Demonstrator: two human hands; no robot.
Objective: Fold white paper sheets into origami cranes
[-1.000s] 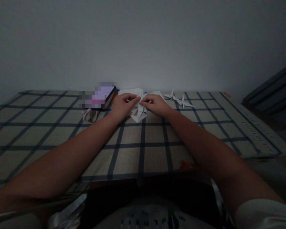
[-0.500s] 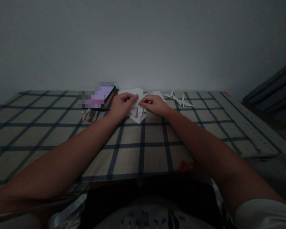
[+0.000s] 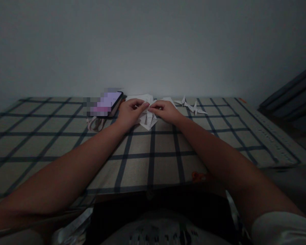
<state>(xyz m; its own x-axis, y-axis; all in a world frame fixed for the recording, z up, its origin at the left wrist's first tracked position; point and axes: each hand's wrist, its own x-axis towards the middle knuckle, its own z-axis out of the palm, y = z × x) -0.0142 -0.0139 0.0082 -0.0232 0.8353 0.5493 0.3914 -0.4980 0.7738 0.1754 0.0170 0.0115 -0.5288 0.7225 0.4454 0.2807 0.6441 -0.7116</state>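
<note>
Both my hands meet over a partly folded white paper piece [image 3: 148, 119] at the far middle of the checked tablecloth [image 3: 153, 149]. My left hand [image 3: 129, 113] pinches the paper's upper left part with curled fingers. My right hand [image 3: 166, 111] pinches its upper right part, fingertips almost touching those of the left. More white paper sheets [image 3: 142, 98] lie just behind the hands.
A phone with a lit screen [image 3: 105, 103] lies to the left of my hands, with a pale cord [image 3: 94, 124] looped beside it. Two small folded white paper cranes [image 3: 192, 107] sit to the right. A plain wall rises behind the table.
The hands and paper stay almost in place; the fingers have shifted slightly on the paper's top fold.
</note>
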